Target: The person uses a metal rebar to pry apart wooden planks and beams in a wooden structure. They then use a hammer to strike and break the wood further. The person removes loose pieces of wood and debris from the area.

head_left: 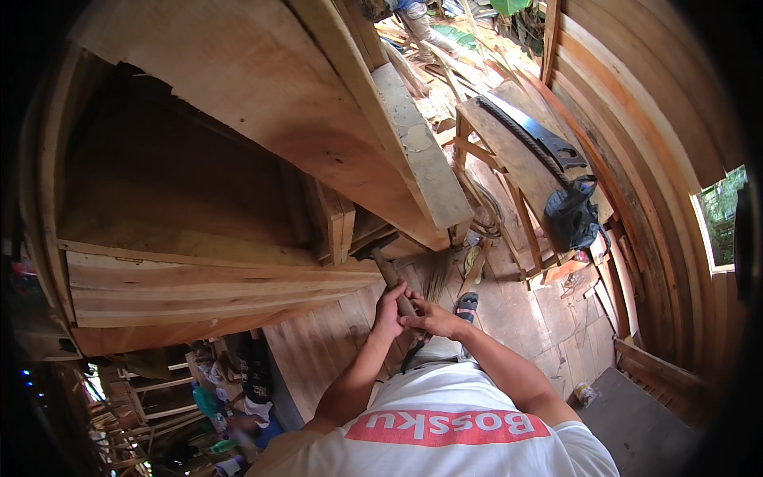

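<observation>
- Far left: big plank-sided wooden frame (pixel 214 290), dark hollow inside, thick board slanting across its top.
- Below it: cluttered area, teal bottle (pixel 203 400) among loose slats, rest too blurred to sort.
- Centre: left hand (pixel 388 312) closed round the handle of a hammer-like tool (pixel 386 269).
- Tool sits at the frame's right end, handle running down toward the body, dark head up by the frame edge. Can't tell if head touches wood.
- Right hand (pixel 430 318) just beside the left, thumb and fingers pinching the lower handle.
- Beyond the hands: thin bristles (pixel 436 274) near the floor, then a sandalled foot (pixel 468 303) on the planks.
- Right: wooden bench (pixel 505 126) with handsaw (pixel 542 137) on top, black plastic bag (pixel 574 216) at its near end.
- Lower right: small can (pixel 585 393) on the floor.
- Far right: plank wall (pixel 664 143) with window opening (pixel 720 222).
</observation>
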`<control>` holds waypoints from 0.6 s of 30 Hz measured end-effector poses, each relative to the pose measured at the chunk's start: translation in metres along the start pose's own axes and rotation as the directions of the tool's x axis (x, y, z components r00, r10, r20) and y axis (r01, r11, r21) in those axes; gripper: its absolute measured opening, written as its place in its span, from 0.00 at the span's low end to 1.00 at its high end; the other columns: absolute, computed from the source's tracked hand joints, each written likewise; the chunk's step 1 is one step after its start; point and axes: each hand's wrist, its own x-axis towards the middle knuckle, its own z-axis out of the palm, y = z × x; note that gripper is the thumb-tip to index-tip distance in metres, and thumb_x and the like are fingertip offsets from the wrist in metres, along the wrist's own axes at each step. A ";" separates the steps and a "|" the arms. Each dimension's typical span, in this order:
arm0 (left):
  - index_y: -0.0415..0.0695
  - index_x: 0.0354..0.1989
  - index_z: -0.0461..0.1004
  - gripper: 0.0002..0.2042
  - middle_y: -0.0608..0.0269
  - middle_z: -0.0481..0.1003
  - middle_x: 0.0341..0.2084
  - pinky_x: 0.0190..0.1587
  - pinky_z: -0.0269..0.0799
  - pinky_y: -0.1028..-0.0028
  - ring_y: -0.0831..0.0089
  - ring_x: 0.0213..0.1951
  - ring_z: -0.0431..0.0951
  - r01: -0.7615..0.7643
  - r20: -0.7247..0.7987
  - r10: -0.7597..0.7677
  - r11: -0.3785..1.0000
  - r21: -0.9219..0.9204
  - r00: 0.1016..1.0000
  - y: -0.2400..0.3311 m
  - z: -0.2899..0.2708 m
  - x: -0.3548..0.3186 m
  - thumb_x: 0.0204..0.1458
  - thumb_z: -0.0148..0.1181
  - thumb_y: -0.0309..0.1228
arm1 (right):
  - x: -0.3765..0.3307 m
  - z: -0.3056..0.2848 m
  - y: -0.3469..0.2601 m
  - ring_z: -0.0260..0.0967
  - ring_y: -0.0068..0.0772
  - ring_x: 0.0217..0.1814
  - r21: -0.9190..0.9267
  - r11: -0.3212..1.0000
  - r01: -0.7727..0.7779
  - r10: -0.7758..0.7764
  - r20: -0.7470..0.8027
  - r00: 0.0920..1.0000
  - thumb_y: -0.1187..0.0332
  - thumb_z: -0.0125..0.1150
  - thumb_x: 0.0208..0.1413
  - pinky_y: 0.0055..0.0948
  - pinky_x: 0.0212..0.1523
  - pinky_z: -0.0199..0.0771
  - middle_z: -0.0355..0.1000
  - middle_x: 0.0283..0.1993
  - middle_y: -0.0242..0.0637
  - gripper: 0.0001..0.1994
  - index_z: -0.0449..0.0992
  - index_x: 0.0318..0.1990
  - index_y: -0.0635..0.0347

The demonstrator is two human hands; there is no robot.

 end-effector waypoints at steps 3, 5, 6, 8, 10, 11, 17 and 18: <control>0.48 0.29 0.66 0.05 0.69 0.64 0.20 0.36 0.69 0.68 0.72 0.26 0.68 -0.059 0.200 0.087 0.988 -0.141 0.976 0.005 -0.026 0.026 0.53 0.55 0.31 | 0.002 -0.016 -0.004 0.69 0.25 0.33 -0.092 0.996 0.006 -0.004 0.024 1.000 0.58 0.59 0.57 0.25 0.26 0.72 0.69 0.36 0.37 0.24 0.64 0.55 0.63; 0.49 0.28 0.65 0.04 0.72 0.61 0.16 0.31 0.63 0.72 0.75 0.21 0.63 -0.083 0.054 0.086 0.995 -0.055 0.995 0.003 -0.030 0.029 0.52 0.53 0.32 | -0.010 -0.032 0.000 0.70 0.26 0.32 -0.142 0.988 -0.065 0.048 -0.121 0.991 0.58 0.57 0.57 0.27 0.28 0.74 0.71 0.36 0.38 0.22 0.66 0.54 0.62; 0.50 0.29 0.66 0.03 0.73 0.60 0.14 0.28 0.62 0.73 0.76 0.20 0.63 -0.103 0.058 0.105 0.994 -0.029 0.993 0.004 -0.040 0.033 0.50 0.51 0.32 | -0.016 -0.043 0.010 0.71 0.27 0.31 -0.120 0.988 -0.094 0.071 -0.178 0.981 0.58 0.57 0.57 0.28 0.29 0.74 0.72 0.37 0.40 0.22 0.67 0.53 0.62; 0.52 0.31 0.68 0.04 0.74 0.58 0.14 0.23 0.58 0.75 0.78 0.17 0.59 -0.095 0.059 0.100 0.991 -0.089 0.993 0.005 -0.068 0.052 0.47 0.51 0.33 | -0.032 -0.066 0.034 0.72 0.29 0.31 -0.080 0.984 -0.158 0.127 -0.305 0.944 0.59 0.57 0.57 0.28 0.29 0.75 0.73 0.36 0.42 0.20 0.69 0.51 0.63; 0.51 0.31 0.68 0.04 0.73 0.58 0.14 0.22 0.58 0.75 0.78 0.17 0.59 -0.123 0.013 0.125 0.988 -0.094 0.992 0.016 -0.059 0.059 0.46 0.49 0.32 | -0.056 -0.094 0.060 0.72 0.28 0.31 -0.049 0.974 -0.219 0.179 -0.421 0.889 0.60 0.57 0.57 0.28 0.28 0.75 0.73 0.35 0.41 0.19 0.69 0.51 0.62; 0.50 0.31 0.68 0.05 0.73 0.58 0.14 0.22 0.58 0.75 0.78 0.17 0.59 -0.143 0.023 0.145 0.987 -0.075 0.989 0.022 -0.060 0.063 0.46 0.50 0.32 | -0.068 -0.103 0.062 0.71 0.28 0.30 -0.035 0.970 -0.242 0.198 -0.464 0.863 0.60 0.57 0.57 0.28 0.27 0.75 0.73 0.35 0.41 0.19 0.69 0.51 0.62; 0.45 0.26 0.65 0.04 0.68 0.62 0.14 0.23 0.63 0.74 0.74 0.18 0.63 -0.139 -0.059 0.145 0.986 0.095 0.988 0.057 -0.039 0.098 0.46 0.53 0.29 | -0.131 -0.168 0.071 0.71 0.28 0.27 0.090 0.980 -0.179 0.181 -0.778 0.601 0.66 0.54 0.58 0.29 0.23 0.75 0.70 0.32 0.40 0.14 0.69 0.48 0.64; 0.46 0.26 0.65 0.04 0.68 0.62 0.14 0.23 0.63 0.74 0.74 0.18 0.63 -0.142 -0.071 0.149 0.985 0.095 0.986 0.065 -0.043 0.106 0.46 0.53 0.30 | -0.137 -0.187 0.078 0.71 0.28 0.26 0.085 0.987 -0.137 0.146 -0.832 0.535 0.66 0.54 0.58 0.29 0.23 0.74 0.70 0.32 0.41 0.14 0.69 0.49 0.64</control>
